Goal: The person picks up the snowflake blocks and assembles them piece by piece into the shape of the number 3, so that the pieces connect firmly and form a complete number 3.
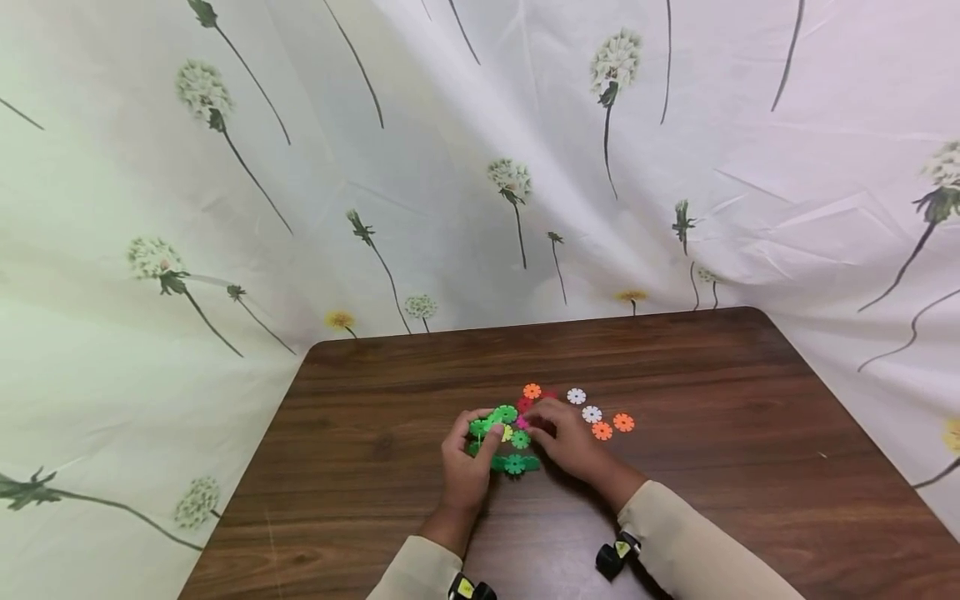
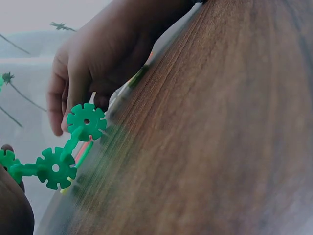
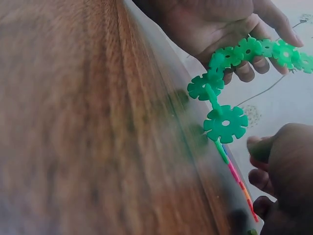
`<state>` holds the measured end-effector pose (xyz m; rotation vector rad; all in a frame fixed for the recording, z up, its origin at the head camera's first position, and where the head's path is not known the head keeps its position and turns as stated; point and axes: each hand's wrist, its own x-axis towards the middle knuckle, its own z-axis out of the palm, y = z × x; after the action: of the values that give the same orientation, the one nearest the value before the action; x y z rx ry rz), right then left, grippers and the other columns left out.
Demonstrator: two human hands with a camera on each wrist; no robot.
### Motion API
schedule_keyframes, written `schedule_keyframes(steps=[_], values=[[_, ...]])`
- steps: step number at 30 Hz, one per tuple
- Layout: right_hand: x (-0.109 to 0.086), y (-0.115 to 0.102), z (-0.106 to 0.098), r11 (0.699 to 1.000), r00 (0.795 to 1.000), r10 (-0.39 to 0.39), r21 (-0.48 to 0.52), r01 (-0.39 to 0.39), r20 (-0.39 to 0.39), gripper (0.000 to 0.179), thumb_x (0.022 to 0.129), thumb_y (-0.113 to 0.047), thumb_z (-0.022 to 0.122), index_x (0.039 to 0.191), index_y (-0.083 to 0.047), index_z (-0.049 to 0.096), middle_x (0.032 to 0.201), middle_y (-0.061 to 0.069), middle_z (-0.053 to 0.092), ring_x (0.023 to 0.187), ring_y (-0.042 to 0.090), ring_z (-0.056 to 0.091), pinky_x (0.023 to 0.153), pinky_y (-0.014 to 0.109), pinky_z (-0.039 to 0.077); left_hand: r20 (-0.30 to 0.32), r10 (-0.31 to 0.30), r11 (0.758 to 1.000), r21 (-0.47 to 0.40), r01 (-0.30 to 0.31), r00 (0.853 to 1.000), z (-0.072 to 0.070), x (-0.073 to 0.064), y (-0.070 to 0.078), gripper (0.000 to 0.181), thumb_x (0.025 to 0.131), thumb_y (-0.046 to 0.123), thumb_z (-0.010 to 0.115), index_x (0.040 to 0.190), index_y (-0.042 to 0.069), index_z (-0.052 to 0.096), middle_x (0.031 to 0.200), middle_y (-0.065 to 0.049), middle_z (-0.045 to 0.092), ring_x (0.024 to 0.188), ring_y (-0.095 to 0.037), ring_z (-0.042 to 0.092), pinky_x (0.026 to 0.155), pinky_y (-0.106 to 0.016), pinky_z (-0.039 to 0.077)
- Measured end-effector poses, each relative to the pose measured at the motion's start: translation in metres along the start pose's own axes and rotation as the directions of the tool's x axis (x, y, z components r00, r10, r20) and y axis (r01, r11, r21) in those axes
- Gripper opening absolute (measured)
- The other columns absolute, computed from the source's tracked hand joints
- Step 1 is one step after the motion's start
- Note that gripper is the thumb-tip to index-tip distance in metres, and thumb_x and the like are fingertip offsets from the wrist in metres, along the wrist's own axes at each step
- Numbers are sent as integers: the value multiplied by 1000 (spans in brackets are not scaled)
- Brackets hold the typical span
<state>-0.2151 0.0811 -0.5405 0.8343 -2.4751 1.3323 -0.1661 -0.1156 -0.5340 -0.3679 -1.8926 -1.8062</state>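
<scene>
My left hand (image 1: 463, 471) holds a bent chain of green notched discs (image 3: 249, 47), joined edge to edge. Its lower end curves back toward the person, with a darker green disc (image 1: 514, 464) near that end. My right hand (image 1: 566, 437) hovers low over the table at the chain's right, fingers bent downward and thumb apart from them. Nearest its fingertips is a pink disc (image 1: 522, 422), partly covered by the hand. A loose green disc (image 1: 521, 439) and a yellow disc (image 1: 507, 432) lie between the hands.
Beyond the right hand lie an orange disc (image 1: 532, 391), a red disc (image 1: 525, 404) and two white discs (image 1: 592, 414). Two more orange discs (image 1: 623, 422) are to its right. The brown wooden table (image 1: 390, 383) meets a flower-printed cloth (image 1: 450, 208) at the back.
</scene>
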Motion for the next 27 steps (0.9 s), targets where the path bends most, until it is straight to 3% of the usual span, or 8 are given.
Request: schedule_keyframes(steps=[5,9,13,18,27], values=[[1,3,1,980,997,-58,-190,66,49,21,96,-13,85,117,-12,82,111,1,76,100,15,65,87,36,55,-1,-1,1000,3,1,1000,0,2,-1,17,102,2,73,120,4,75,109,-18,75,104,-13,72,91,-20,60],[1,0,2,943,995,-60,-324,82,78,24,96,-26,86,119,-19,83,116,-1,74,109,19,56,90,43,42,0,0,1000,-4,0,1000,0,2,-1,19,102,-1,72,121,3,74,110,-18,74,105,-8,71,91,-20,60],[1,-5,2,930,992,-23,-361,66,121,24,97,-33,84,120,-23,83,116,-2,69,112,20,51,90,43,34,6,-5,1000,-7,5,1000,0,1,-1,20,103,-1,71,122,3,74,111,-18,74,105,-8,71,91,-20,60],[1,-6,2,912,989,-32,-402,87,141,24,97,-35,84,117,-23,85,113,-2,63,107,18,46,87,40,30,18,6,1000,-8,-6,1000,-1,0,-1,20,103,-1,70,123,3,73,111,-18,74,104,-7,71,91,-21,60],[0,-7,3,914,989,-4,-401,63,147,26,98,-33,83,122,-24,83,112,-2,57,103,17,40,89,46,33,26,20,1000,-12,-19,999,0,1,-1,23,102,-7,68,123,2,73,110,-20,74,103,-4,70,89,-20,60]])
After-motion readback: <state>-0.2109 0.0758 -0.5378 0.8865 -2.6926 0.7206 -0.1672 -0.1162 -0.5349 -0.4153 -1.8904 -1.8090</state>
